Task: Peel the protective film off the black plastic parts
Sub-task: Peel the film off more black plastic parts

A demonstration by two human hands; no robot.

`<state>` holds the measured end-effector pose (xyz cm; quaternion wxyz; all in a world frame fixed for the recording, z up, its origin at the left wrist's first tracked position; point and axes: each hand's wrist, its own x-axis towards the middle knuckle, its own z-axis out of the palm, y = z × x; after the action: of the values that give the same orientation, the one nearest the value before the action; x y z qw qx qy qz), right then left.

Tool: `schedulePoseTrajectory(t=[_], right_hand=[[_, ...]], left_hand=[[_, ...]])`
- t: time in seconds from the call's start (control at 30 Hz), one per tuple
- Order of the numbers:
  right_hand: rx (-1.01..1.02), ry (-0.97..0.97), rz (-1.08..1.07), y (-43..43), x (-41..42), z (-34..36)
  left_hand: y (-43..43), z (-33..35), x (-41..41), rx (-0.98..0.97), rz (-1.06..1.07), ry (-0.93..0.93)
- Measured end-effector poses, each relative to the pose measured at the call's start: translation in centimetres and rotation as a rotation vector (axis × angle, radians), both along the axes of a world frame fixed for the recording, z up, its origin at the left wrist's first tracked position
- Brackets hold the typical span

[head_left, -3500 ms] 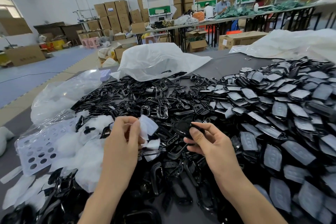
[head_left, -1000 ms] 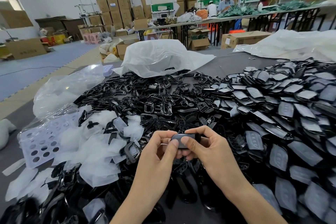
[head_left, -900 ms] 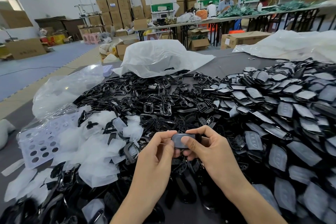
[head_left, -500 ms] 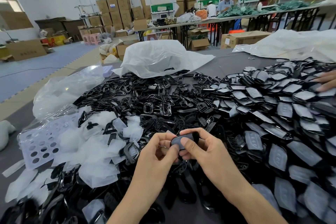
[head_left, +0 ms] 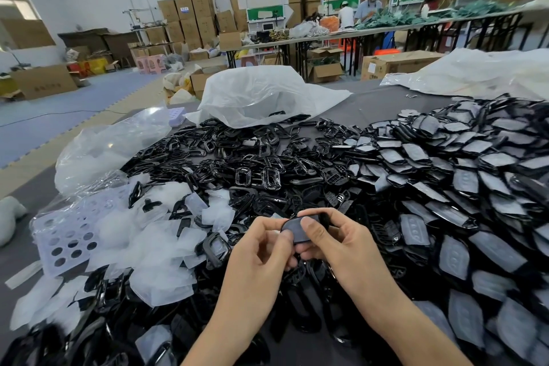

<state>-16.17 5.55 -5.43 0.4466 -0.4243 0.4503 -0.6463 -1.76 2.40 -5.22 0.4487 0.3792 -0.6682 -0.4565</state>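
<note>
Both hands have closed in on one piece since the earliest frame, when the left held a loose scrap of film out to the side; a stranger's hand seen briefly at the far right edge is gone too.

Far left of the held part point(head_left: 292, 227) lies a perforated sheet point(head_left: 68, 238), and between it and the part sits the heap of stripped film point(head_left: 142, 244). Just left of the part, the left hand point(head_left: 261, 249) pinches at its near end, thumb tip on the matte film, fingers curled beneath. The part itself is raised just above the glossy peeled frames point(head_left: 237, 157) that spread out behind it. The right hand point(head_left: 335, 244) grips the part's other end, thumb on top, fingers wrapped under. Right of the part stretches the pile of film-covered parts point(head_left: 445, 187).

Whether a film corner has lifted yet cannot be told. Likely troubles:
- the thumb skids over the film without catching an edge;
- a hard pull tears the film and leaves a strip stuck on;
- a nail marks the glossy face;
- the small part slips from the pinch and is lost among the finished pieces below.
</note>
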Motion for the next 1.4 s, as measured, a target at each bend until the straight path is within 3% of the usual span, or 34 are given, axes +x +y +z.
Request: schedulePoseTrajectory(t=[0.67,0.97,1.17,1.4], right_hand=[[0.101,-0.292,0.14,-0.3,-0.1,0.2],[0.107,-0.057,0.086,0.0,-0.5,0.5],[0.099,-0.158,-0.081,-0.1,-0.7,0.3],[0.119,-0.2,-0.093,0.0,-1.3,0.4]], left_hand=[[0.1,-0.3,0.1,-0.093,-0.035,-0.032],[0.3,-0.3,0.5,-0.45,-0.004,-0.283],[1.0,0.1,0.5,-0.722,-0.049,-0.547],[2.1,0.1,-0.5,-0.749,-0.171,-0.542]])
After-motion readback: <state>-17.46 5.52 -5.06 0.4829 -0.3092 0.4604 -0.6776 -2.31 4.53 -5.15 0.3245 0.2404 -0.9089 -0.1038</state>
